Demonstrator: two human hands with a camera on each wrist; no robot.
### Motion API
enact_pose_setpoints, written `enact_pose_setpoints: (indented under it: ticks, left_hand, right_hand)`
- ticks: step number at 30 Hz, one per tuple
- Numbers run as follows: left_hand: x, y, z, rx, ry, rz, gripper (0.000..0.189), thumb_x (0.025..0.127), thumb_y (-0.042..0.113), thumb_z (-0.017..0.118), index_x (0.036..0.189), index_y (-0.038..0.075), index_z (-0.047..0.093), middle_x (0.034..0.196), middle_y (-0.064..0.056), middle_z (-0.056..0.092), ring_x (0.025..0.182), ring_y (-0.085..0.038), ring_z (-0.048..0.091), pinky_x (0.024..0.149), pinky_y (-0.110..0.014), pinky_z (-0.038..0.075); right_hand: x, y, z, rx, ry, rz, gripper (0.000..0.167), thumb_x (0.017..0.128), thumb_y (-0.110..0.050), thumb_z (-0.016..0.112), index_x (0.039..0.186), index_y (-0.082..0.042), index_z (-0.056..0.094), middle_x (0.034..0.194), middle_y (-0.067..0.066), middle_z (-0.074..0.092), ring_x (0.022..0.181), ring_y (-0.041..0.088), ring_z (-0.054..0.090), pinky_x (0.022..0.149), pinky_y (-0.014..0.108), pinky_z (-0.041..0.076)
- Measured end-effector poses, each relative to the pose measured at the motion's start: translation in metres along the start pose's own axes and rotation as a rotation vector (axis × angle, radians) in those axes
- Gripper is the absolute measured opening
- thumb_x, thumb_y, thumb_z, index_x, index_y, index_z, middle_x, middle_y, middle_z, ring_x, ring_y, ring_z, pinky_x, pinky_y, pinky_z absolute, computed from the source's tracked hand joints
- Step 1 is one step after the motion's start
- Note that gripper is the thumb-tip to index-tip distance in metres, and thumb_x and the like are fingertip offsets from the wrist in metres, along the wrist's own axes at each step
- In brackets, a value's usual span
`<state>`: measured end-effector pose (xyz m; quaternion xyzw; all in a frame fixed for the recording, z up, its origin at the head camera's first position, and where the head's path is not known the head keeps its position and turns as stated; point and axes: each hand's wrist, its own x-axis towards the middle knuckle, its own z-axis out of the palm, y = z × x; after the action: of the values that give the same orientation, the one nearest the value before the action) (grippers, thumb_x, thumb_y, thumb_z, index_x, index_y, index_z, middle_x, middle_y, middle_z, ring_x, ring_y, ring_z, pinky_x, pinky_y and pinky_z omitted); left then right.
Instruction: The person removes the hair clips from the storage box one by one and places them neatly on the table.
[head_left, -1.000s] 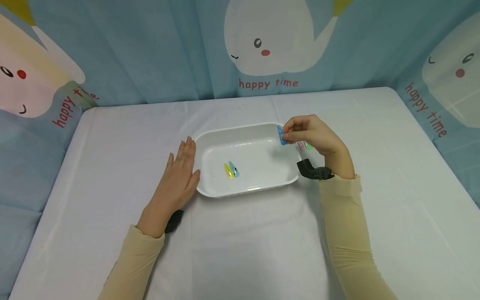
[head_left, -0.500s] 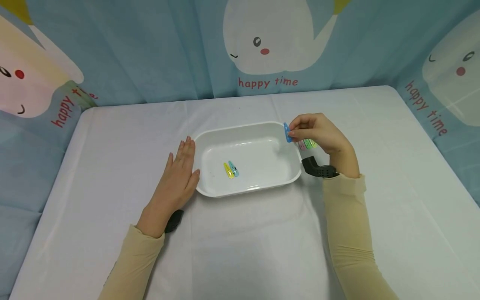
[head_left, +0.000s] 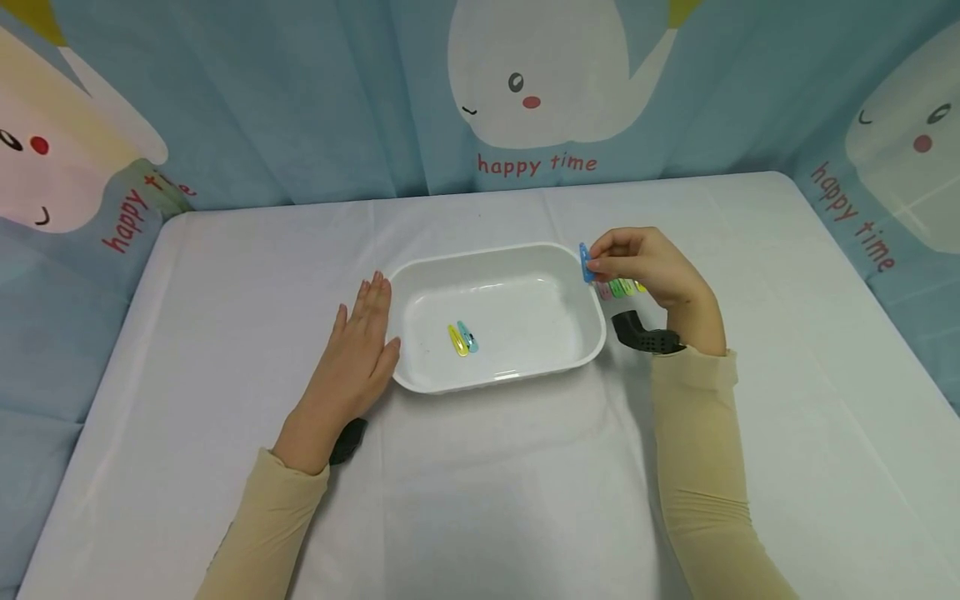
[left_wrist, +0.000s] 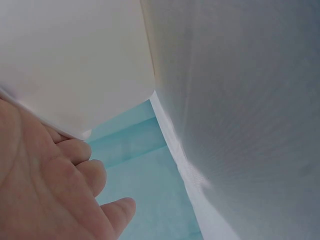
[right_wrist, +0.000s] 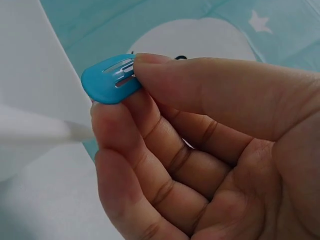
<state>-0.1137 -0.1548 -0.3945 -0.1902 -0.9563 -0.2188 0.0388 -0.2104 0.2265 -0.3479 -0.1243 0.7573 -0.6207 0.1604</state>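
Between thumb and fingertips my right hand (head_left: 641, 262) pinches a blue snap hair clip (right_wrist: 111, 80), held upright above the right rim of the white tray (head_left: 517, 325). My left hand (head_left: 348, 362) lies with fingers straight against the tray's left side; the left wrist view shows its palm and fingers (left_wrist: 92, 175) at the tray wall. A yellow hair clip (head_left: 457, 341) and a light blue hair clip (head_left: 468, 337) lie side by side on the tray's floor, left of its middle.
Just outside the tray's right end, a row of hair clips (head_left: 617, 288) in pink, green and yellow lies on the white tablecloth (head_left: 480, 483), partly hidden beneath my right hand. A blue printed curtain (head_left: 337, 100) hangs behind the table.
My right hand has moved right with the blue hair clip, from over the tray's inside to its right rim. More of the clip row shows. My left hand stays put.
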Motion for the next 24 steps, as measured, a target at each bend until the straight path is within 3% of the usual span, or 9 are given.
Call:
enact_pose_setpoints:
  ticks: [10, 24]
  left_hand:
    - [0.000, 0.001, -0.001, -0.004, 0.000, 0.004, 0.063, 0.098, 0.019, 0.036, 0.150, -0.002, 0.007, 0.157, -0.013, 0.004, 0.144, -0.025, 0.001, 0.110, -0.056, 0.008]
    - [0.001, 0.000, 0.000, -0.005, 0.001, 0.005, 0.063, 0.098, 0.019, 0.035, 0.150, -0.001, 0.006, 0.157, -0.012, 0.003, 0.144, -0.026, 0.002, 0.110, -0.057, 0.009]
  right_hand:
    - [-0.003, 0.003, -0.006, -0.030, 0.046, -0.008, 0.006, 0.088, -0.002, 0.062, 0.088, -0.005, 0.067, 0.077, 0.001, 0.068, 0.071, 0.016, 0.064, 0.070, 0.027, 0.052]
    - [-0.008, 0.005, -0.014, 0.034, 0.095, 0.000, 0.005, 0.087, -0.001, 0.064, 0.088, -0.004, 0.068, 0.078, 0.002, 0.068, 0.071, 0.013, 0.064, 0.068, 0.023, 0.052]
